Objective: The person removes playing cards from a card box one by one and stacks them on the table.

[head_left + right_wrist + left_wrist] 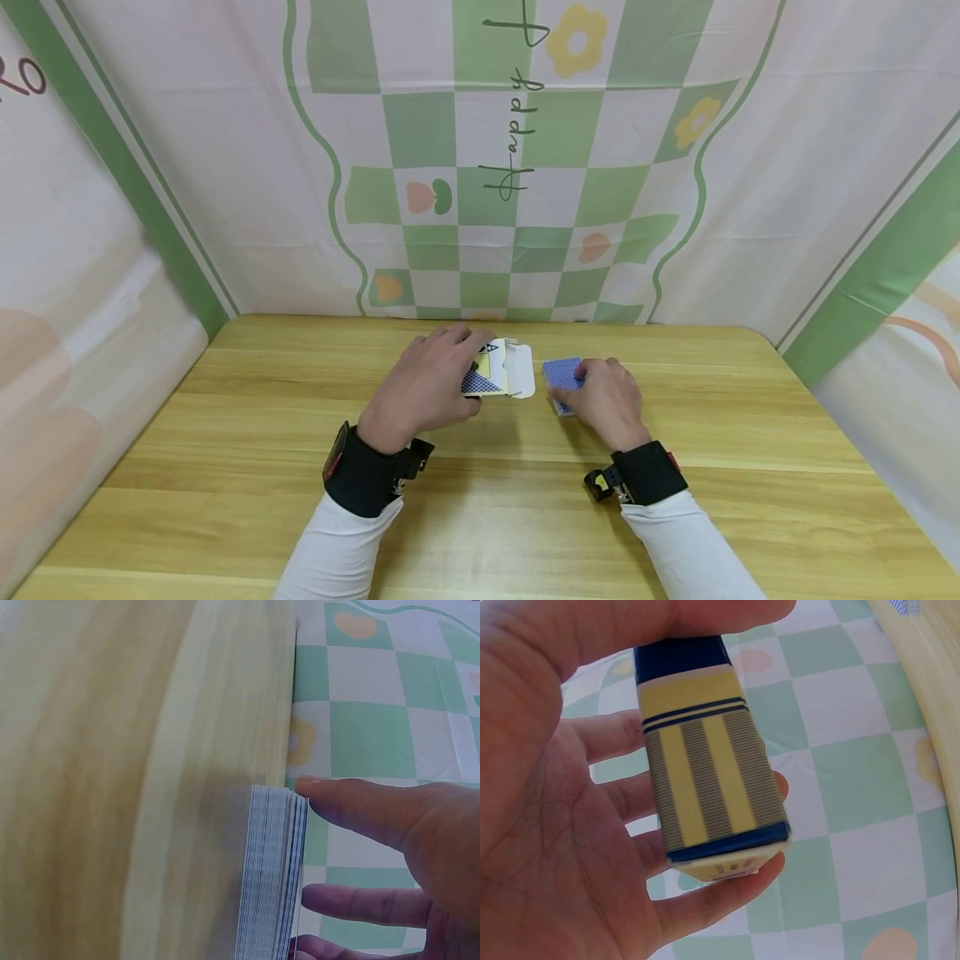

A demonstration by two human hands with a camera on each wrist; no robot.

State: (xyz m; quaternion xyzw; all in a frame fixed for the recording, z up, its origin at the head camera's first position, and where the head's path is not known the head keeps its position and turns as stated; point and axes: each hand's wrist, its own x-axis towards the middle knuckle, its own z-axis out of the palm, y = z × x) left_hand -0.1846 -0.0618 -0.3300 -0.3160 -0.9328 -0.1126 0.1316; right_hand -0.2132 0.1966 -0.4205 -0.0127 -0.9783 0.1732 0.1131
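My left hand [427, 382] grips a playing-card box [491, 379] from its left side, thumb on one face and fingers on the opposite one. The box's white end flap [522, 372] stands open toward the right. A yellow and dark blue striped side of the box [705, 765] fills the middle of the left wrist view. To the right, a deck of blue-backed playing cards [561, 372] lies on the table. My right hand [609, 400] holds the deck's right part between thumb and fingers. In the right wrist view, the deck's edges [266, 877] look slightly uneven.
The wooden table [480, 517] ends at a hanging cloth [420, 129] with green and white checks just behind the box and deck. More cloth hangs at the left and right sides. Each wrist wears a black band with a small camera.
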